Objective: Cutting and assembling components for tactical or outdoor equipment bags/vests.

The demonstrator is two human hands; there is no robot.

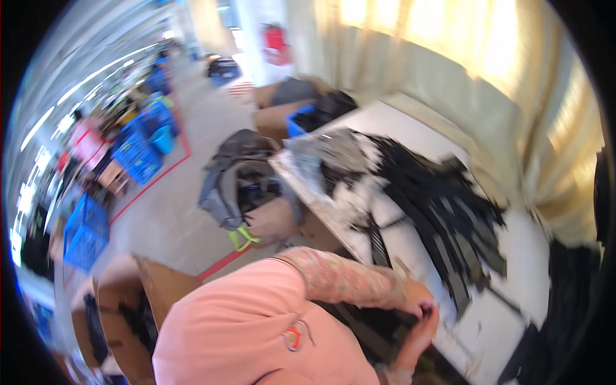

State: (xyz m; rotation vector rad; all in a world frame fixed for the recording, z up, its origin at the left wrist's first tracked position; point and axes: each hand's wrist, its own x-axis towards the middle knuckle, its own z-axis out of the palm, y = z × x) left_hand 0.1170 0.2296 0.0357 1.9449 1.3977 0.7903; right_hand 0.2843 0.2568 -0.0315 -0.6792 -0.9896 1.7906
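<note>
My left hand [417, 298], at the end of a floral sleeve, meets my right hand [421, 332] at the near edge of the white table [489, 335]. The fingers of both hands are closed together at the tips. Between them is something small and dark, too blurred to name. Just beyond my hands, long black and grey fabric strips [443, 218] lie in a loose pile across the table. A thin dark strap [378, 244] crosses the table's near side. Dark material [369, 327] lies below my forearms, partly hidden by them.
A clear plastic bag [307, 157] sits at the table's far corner. Grey bundled cloth [240, 170] fills a carton beside it. Open cardboard boxes [163, 285] stand at lower left. Blue crates [136, 157] line the aisle. A pale curtain [449, 70] hangs behind the table.
</note>
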